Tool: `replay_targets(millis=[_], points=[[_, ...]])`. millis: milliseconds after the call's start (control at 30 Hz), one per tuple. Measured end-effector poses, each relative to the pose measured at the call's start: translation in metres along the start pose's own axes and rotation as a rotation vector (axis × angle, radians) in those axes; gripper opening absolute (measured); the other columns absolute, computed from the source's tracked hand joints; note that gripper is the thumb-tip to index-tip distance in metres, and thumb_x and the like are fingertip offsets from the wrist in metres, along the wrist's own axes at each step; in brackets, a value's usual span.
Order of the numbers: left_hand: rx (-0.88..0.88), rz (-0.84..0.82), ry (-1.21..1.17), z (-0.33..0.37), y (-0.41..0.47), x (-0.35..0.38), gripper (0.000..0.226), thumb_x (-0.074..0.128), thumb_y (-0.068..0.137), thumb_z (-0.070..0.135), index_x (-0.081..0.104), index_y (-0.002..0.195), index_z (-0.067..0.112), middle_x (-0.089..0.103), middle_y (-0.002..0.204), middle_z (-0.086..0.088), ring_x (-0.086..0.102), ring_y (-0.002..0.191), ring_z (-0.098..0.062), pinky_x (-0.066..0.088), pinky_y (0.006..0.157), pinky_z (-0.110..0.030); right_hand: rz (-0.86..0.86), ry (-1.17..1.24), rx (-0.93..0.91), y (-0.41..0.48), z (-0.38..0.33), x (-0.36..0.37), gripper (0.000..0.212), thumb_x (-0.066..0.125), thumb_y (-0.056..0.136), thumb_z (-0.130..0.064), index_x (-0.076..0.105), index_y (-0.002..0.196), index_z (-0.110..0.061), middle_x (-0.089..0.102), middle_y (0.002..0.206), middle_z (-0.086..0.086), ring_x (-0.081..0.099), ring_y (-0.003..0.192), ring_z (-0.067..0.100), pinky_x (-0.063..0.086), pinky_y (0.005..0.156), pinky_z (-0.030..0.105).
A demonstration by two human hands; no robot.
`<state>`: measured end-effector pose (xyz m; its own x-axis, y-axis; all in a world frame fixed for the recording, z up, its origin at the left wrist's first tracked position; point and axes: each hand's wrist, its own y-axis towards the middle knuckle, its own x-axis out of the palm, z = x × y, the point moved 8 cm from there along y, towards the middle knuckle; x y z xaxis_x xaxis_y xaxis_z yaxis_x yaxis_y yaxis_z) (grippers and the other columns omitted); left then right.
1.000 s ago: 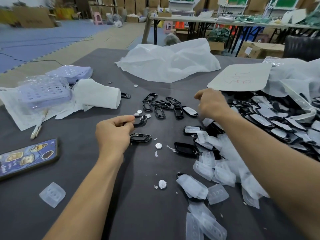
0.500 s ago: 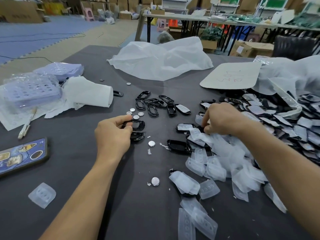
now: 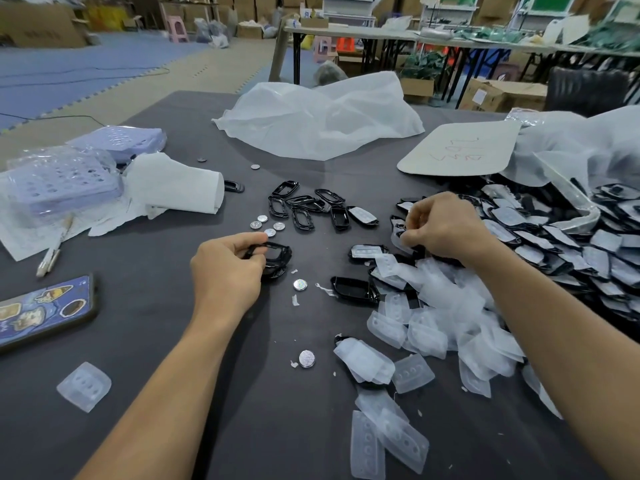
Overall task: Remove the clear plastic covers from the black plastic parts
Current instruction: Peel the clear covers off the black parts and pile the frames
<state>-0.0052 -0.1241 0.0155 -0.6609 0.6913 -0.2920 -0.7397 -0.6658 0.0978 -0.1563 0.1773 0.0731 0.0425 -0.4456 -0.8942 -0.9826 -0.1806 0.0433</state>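
Pinching bare black part (image 3: 277, 252) in left hand (image 3: 225, 275), grip narrow, fingers curled on its near edge. Now resting on top of second bare black part (image 3: 275, 271); a second ago held apart from it, with a gap between. Reads as a stripped piece being stacked here, well short of the stripped group (image 3: 304, 209) farther up the surface (image 3: 156, 358).

Working right hand (image 3: 445, 226) at the left edge of the covered-part heap (image 3: 561, 244), grip closed tight, fingertips (image 3: 410, 233) pinching what looks like a covered black part (image 3: 398, 237). Cannot tell whether the pinch is on cover or body. A second ago close beside the stripped group; now drawn back to the heap edge. Judged: next unit being picked up, cover not yet off.

Just below the right wrist: pile of clear covers (image 3: 433, 306), spilling toward the near edge. Coin cells (image 3: 266, 225) just beyond the left hand, apart from it.

Well under way, far from done: heap mostly still covered. Risks: thin cover slipping from a fingertip pinch, or neighbouring pieces dragging along.
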Motion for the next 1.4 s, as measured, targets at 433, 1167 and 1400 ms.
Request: replay_targets(millis=[433, 1167, 1400], points=[[-0.215, -0.524, -0.508, 0.007, -0.046, 0.072, 0.037, 0.071, 0.087, -0.013, 0.068, 0.115, 0.011, 0.081, 0.087, -0.007, 0.077, 0.075, -0.013, 0.06, 0.06, -0.024, -0.06, 1.373, 0.106, -0.083, -0.054, 0.07, 0.018, 0.055, 0.1, 0.008, 0.061, 0.095, -0.009, 0.066, 0.06, 0.004, 0.068, 0.052, 0.018, 0.056, 0.05, 0.024], [-0.12, -0.379, -0.518, 0.016, -0.048, 0.064, 0.034, 0.078, 0.079, -0.014, 0.075, 0.102, 0.012, 0.081, 0.085, -0.006, 0.076, 0.072, -0.01, 0.058, 0.063, -0.019, 0.124, 1.336, 0.076, -0.084, -0.035, 0.068, 0.017, 0.079, 0.083, 0.005, 0.078, 0.077, -0.011, 0.073, 0.066, 0.008, 0.066, 0.054, 0.017, 0.051, 0.05, 0.021], [-0.122, -0.38, -0.504, 0.016, -0.049, 0.064, 0.033, 0.08, 0.079, -0.011, 0.075, 0.101, 0.013, 0.081, 0.086, -0.006, 0.077, 0.074, -0.011, 0.058, 0.063, -0.019, 0.164, 1.312, 0.046, -0.086, -0.035, 0.065, 0.013, 0.081, 0.082, 0.002, 0.077, 0.082, -0.01, 0.074, 0.069, 0.011, 0.067, 0.055, 0.019, 0.053, 0.052, 0.023]])
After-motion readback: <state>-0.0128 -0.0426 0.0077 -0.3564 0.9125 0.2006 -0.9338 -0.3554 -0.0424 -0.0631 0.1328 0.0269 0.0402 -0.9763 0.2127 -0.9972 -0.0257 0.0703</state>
